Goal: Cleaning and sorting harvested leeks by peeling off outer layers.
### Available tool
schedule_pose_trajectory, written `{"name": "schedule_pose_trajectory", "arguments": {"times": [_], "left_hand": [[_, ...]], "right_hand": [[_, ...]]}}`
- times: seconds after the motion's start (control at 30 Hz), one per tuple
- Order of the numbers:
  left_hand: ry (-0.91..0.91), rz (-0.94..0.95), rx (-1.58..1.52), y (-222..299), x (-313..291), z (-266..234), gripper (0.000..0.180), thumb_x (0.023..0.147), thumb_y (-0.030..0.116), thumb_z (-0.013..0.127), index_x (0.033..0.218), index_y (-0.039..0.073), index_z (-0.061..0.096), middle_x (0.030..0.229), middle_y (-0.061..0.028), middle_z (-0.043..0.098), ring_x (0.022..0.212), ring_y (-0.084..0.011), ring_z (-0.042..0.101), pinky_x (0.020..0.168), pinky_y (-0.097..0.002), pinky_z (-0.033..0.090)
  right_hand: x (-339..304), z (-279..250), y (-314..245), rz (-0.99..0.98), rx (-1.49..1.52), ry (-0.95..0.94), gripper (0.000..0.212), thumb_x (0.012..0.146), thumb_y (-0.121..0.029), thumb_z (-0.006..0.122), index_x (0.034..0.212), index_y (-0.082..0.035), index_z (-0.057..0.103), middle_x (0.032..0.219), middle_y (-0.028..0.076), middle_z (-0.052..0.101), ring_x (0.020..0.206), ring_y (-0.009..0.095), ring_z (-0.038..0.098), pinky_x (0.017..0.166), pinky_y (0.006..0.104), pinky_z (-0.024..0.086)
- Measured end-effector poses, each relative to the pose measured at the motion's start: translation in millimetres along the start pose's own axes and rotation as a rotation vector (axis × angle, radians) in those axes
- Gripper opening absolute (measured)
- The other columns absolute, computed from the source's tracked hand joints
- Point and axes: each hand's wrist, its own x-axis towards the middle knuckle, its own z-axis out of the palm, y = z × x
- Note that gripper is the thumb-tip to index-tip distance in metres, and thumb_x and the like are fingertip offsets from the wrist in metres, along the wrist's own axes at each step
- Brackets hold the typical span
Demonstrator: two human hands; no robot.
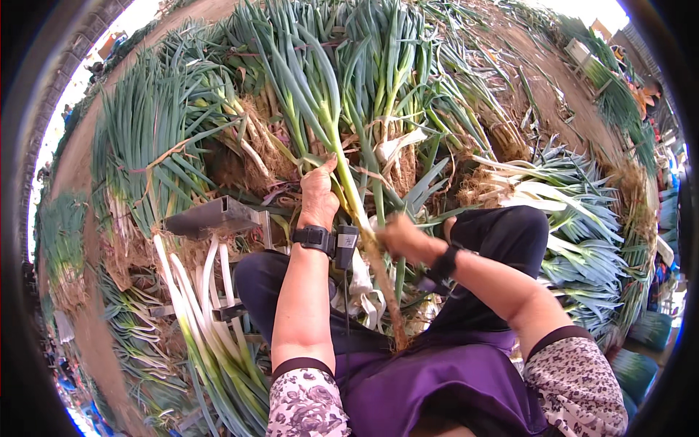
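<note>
I sit among heaps of long green onions. My left hand (319,193) grips the pale stalk of one green onion (348,186) just below its green leaves, which fan upward. My right hand (403,237) is blurred and closed around the lower, dirt-covered part of the same stalk, whose root end reaches down to my lap. Both wrists carry black bands. My knees in dark trousers (502,233) frame the stalk, and a purple apron (429,379) covers my lap.
Unpeeled onion bundles with rooty ends (262,146) pile up ahead. Cleaned white stalks (211,320) lie at my left beside a grey metal block (211,216). More onions (582,218) and peeled skins lie at my right. Bare earth and crates show at the far right.
</note>
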Motion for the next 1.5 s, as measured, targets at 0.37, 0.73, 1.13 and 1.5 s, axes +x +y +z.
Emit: {"name": "schedule_pose_trajectory", "arguments": {"times": [0.37, 0.73, 1.13, 1.5], "left_hand": [[-0.247, -0.014, 0.074, -30, -69, 65, 0.026, 0.091, 0.021, 0.06, 0.102, -0.003, 0.063, 0.089, -0.0112, 0.067, 0.071, -0.019, 0.063, 0.063, -0.0306, 0.052], [0.047, 0.147, 0.52, -75, -118, 69, 0.025, 0.093, 0.015, 0.057, 0.079, -0.004, 0.061, 0.071, -0.005, 0.063, 0.062, -0.0102, 0.059, 0.056, -0.0235, 0.047], [-0.024, 0.561, 1.803, -73, -120, 4, 0.03, 0.083, 0.026, 0.066, 0.098, 0.001, 0.066, 0.085, -0.0198, 0.064, 0.075, -0.0318, 0.064, 0.07, -0.0361, 0.05], [-0.392, 0.208, 0.917, -62, -119, 134, 0.021, 0.083, 0.011, 0.07, 0.091, -0.008, 0.068, 0.075, -0.0012, 0.065, 0.066, -0.0035, 0.054, 0.061, -0.0179, 0.044]], "right_hand": [[-1, -136, 33, 0.245, 0.534, 0.485, 0.037, 0.093, -0.034, 0.053, 0.104, 0.0, 0.062, 0.083, 0.005, 0.064, 0.068, 0.012, 0.058, 0.062, 0.0267, 0.048], [16, -152, 47, 0.145, 1.8, 0.667, 0.014, 0.09, -0.008, 0.056, 0.091, 0.006, 0.056, 0.078, 0.014, 0.06, 0.067, 0.025, 0.061, 0.064, 0.0388, 0.054], [-31, -184, 58, -0.111, 1.754, 0.856, 0.028, 0.097, -0.024, 0.047, 0.106, 0.003, 0.049, 0.076, 0.003, 0.048, 0.065, 0.013, 0.044, 0.063, 0.0274, 0.042], [-45, -175, 52, -0.268, 2.13, 0.55, 0.036, 0.096, -0.032, 0.048, 0.109, 0.001, 0.05, 0.071, -0.003, 0.042, 0.056, 0.008, 0.037, 0.052, 0.0232, 0.033]]}}
